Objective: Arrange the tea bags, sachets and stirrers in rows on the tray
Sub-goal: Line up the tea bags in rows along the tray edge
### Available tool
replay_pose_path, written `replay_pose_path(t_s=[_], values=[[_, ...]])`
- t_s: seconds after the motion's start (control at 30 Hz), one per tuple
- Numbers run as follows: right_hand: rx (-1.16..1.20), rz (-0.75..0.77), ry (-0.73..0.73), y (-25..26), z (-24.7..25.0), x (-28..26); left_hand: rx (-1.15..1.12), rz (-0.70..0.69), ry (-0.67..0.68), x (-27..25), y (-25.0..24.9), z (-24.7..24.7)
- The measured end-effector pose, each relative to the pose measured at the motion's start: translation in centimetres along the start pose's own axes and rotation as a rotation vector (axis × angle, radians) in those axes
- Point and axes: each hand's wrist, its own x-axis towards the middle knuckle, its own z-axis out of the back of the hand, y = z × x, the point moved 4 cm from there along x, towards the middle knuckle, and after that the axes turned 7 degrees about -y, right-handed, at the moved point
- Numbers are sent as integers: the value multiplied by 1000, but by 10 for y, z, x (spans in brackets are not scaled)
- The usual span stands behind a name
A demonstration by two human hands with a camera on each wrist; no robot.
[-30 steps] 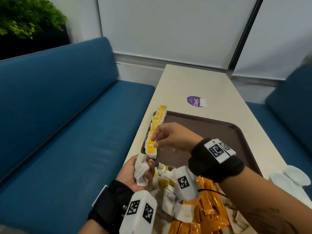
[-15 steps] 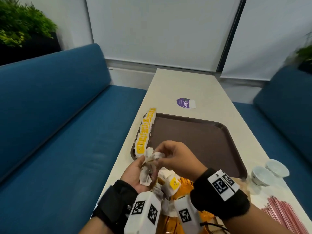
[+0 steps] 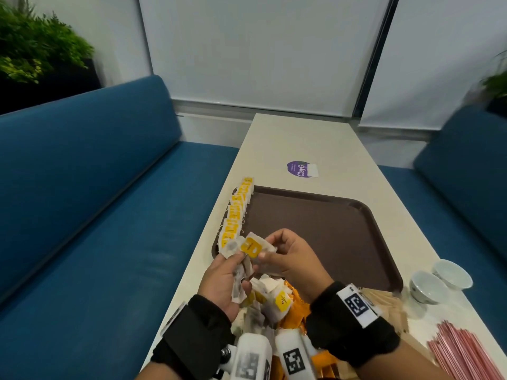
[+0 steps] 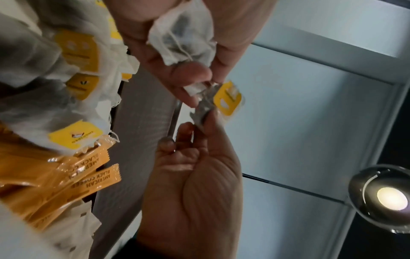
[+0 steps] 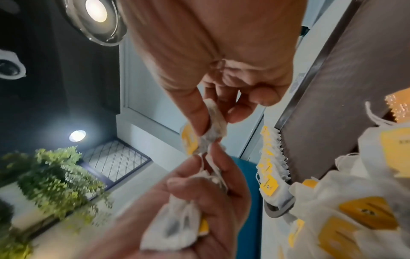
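Observation:
My left hand (image 3: 233, 259) grips a bundle of white tea bags (image 3: 238, 281) above the table's near edge. My right hand (image 3: 263, 250) meets it and pinches one tea bag (image 3: 260, 246) with a yellow tag (image 3: 250, 247), which still touches the bundle. The right wrist view shows this tea bag (image 5: 213, 129) between thumb and forefinger, above the left hand's bundle (image 5: 175, 227). A row of yellow-tagged tea bags (image 3: 236, 212) lies along the left edge of the brown tray (image 3: 315, 229). Below the hands lie loose tea bags (image 3: 271, 294) and orange sachets (image 3: 293, 308).
Pink stirrers (image 3: 466, 352) lie at the near right, and two small white cups (image 3: 428, 286) stand beside the tray. A purple sticker (image 3: 300, 168) is on the table beyond the tray. Blue benches flank the table on both sides.
My right hand came back from the row on the tray to my left hand and now pinches a tea bag out of the bundle. The left hand has risen slightly.

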Motion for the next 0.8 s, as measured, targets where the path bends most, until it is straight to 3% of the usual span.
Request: replay_pose_path(t_s=[0.17,0.27,0.4,0.57,0.8], values=[[-345,79,35,-5,-7,4,187,-176,-33,2,-12,2],[-335,51,99,-2,-10,6,308,-244,-26,2,-18,-1],[-384,86,33,4,-9,21,306,-232,-11,3,-24,-2],[-583,258,-155,35,11,80,270,-155,3,15,-36,5],[-616,86,-205,42,37,193,194,-104,47,31,-49,12]])
